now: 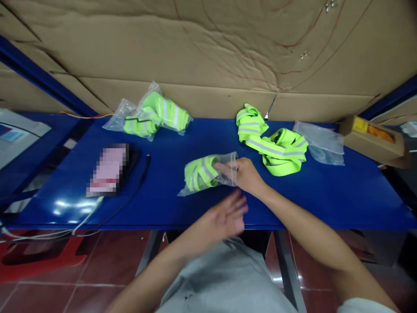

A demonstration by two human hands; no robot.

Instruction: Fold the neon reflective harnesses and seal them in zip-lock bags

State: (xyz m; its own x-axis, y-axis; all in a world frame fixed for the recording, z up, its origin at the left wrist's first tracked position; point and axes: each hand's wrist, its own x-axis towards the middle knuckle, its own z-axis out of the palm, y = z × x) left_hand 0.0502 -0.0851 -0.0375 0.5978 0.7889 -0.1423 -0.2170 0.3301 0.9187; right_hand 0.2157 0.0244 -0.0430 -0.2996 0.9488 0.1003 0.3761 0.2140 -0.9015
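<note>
Tucking appears in hand: the right hand (245,174) has fingers inside the clear bag (230,159) holding a rolled yellow-green band (200,173), mid-table — grip unclear. The left hand (226,215) hangs loosely spread, empty, at the bag's five o'clock. Next calls for withdrawing fingers — without dragging the band.

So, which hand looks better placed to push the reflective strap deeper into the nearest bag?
Probably the right hand: its fingers appear to reach inside the clear plastic bag, close to the rolled reflective strap. The left hand is blurred and seems apart from the bag.
</note>
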